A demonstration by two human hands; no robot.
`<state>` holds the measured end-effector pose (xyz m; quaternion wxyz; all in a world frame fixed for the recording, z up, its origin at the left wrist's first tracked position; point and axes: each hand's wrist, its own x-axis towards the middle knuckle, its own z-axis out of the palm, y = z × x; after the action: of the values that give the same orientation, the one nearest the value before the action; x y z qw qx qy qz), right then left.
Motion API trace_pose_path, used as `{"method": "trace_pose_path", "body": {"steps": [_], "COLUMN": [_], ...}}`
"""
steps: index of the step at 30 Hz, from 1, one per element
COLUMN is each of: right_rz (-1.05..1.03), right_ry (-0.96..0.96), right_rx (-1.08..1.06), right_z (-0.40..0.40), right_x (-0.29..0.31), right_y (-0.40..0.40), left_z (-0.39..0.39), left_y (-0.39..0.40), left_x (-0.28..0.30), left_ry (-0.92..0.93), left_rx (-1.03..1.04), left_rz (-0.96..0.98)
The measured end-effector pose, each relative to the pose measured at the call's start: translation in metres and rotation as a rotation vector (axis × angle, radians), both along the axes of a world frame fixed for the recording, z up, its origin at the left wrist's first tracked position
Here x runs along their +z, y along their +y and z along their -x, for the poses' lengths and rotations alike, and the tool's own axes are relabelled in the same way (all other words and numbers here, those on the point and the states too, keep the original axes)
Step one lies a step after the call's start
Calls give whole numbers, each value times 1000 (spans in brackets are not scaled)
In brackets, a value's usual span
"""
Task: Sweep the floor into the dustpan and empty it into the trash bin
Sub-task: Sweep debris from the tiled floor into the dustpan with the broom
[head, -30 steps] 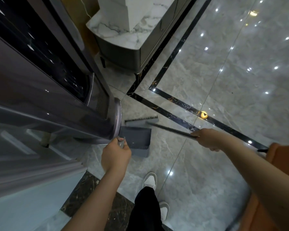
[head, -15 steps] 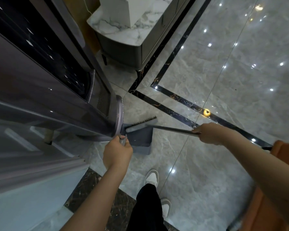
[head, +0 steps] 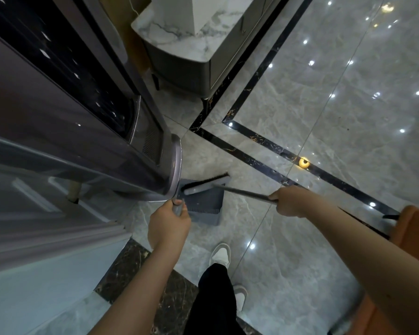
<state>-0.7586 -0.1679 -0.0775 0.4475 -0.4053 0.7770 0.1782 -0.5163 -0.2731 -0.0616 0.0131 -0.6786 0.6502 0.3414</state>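
A dark grey dustpan [head: 207, 201] stands on the glossy marble floor beside the base of a tall grey appliance. My left hand [head: 168, 224] grips the dustpan's upright grey handle [head: 178, 209]. My right hand [head: 290, 200] holds the thin metal broom handle [head: 246, 192], which slants down to the left. The grey broom head [head: 205, 186], with black bristles, lies across the dustpan's mouth, partly inside it. No trash bin is in view.
The tall grey appliance [head: 82, 141] fills the left. A marble-topped grey cabinet [head: 191, 52] stands behind it. An orange seat [head: 414, 228] sits at the right edge. My white shoes [head: 220, 255] are just behind the dustpan. Black inlay strips [head: 264, 158] cross the floor.
The broom head has been drawn from the floor just beyond the dustpan toward me, onto the pan's mouth. My right hand came back with the handle. The left hand stayed on the dustpan handle.
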Motion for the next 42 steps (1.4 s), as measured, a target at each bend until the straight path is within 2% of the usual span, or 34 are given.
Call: {"method": "trace_pose_path", "body": {"steps": [3, 7, 15, 20, 25, 30, 38, 42], "right_rz": [-11, -20, 72, 131, 82, 121, 222, 232], "right_ry": [-45, -130, -143, -93, -36, -51, -33, -53], "right_rx": [-77, -342, -864, -1103, -1357, -1526, -1678, -1715], "right_z": [15, 36, 74, 102, 138, 151, 189, 224], "right_x": [17, 27, 22, 33, 21, 10, -2, 0], "right_y": [3, 30, 69, 88, 118, 155, 190, 209], "left_z": [3, 13, 55, 93, 134, 169, 235, 273], "left_y": [1, -1, -12, -20, -19, -16, -8, 3], "left_x": [2, 6, 16, 19, 14, 7, 21, 25], "left_ry": [23, 50, 67, 10, -64, -108, -169, -183], "left_rx": [4, -41, -231, -466, -703, -815, -988, -1144], "left_rz": [-18, -23, 23, 69, 96, 114, 107, 117]}}
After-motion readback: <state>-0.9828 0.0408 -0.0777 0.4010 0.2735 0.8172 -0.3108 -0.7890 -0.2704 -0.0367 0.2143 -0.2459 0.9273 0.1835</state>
